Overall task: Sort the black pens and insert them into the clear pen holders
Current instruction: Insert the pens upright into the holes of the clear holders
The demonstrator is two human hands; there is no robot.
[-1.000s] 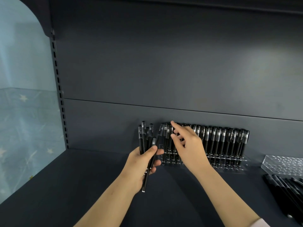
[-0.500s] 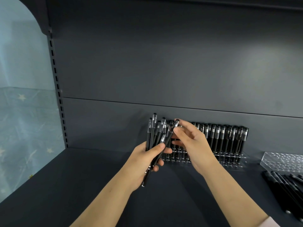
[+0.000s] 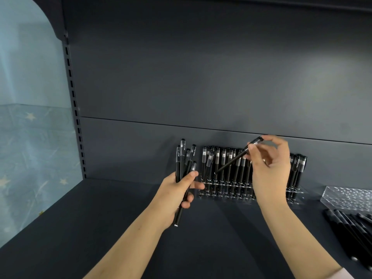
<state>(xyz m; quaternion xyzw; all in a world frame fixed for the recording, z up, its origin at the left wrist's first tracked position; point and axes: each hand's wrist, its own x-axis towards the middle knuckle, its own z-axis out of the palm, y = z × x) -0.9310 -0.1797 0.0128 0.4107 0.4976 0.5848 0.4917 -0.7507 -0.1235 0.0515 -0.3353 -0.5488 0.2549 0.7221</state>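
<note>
Right grip: the right hand (image 3: 269, 170) pinches one pen (image 3: 235, 158) near its capped end, thumb against fingertips.
Pen's axis: slanted, cap up to the right, plain end down to the left, in front of the standing row.
Way to the slot: the clear pen holder (image 3: 300, 193) lies below the low end, so I'd say the pen must tip upright first.
Left grip: the left hand (image 3: 177, 190) is clasped round a bundle of pens (image 3: 184, 164), caps up, just left of the holder.
Nearer hand: right.
Look: slim black barrel, see-through cap.
Elsewhere: a second holder (image 3: 348, 196) and loose pens (image 3: 350, 228) sit far right on the shelf (image 3: 100, 218).
</note>
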